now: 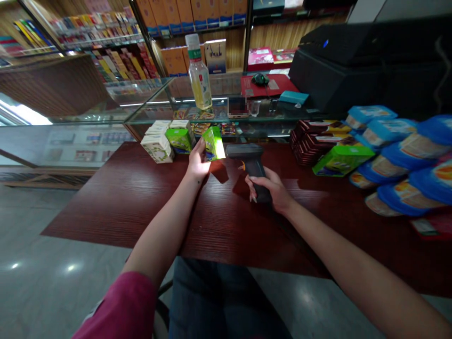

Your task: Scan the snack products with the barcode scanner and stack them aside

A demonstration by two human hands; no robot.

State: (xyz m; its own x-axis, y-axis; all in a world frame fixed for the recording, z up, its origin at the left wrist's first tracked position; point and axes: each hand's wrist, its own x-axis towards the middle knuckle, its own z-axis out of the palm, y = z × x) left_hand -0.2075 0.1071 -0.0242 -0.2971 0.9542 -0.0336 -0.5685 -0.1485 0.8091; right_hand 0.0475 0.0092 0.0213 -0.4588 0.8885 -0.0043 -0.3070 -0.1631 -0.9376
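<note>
My left hand [198, 162] is closed around a small green box [212, 143], lifted a little above the brown table [158, 197]. White light falls on the box's right side. In my right hand [270, 188] is a black barcode scanner [252, 165], gripped by its handle, its head pointing left at the box. Just left of the held box, another green box [179, 140] stands beside several white cartons [157, 141]. A third green box [341, 160] leans at the right, against stacked dark red packs [307, 141].
Blue-lidded tubs [406, 160] are piled along the right side. Behind the table stands a glass display counter [151, 106] bearing a bottle of pale yellow drink [200, 80], a red mat [268, 84] with a mouse [260, 79], and a large black machine [339, 66]. Stocked shelves line the back.
</note>
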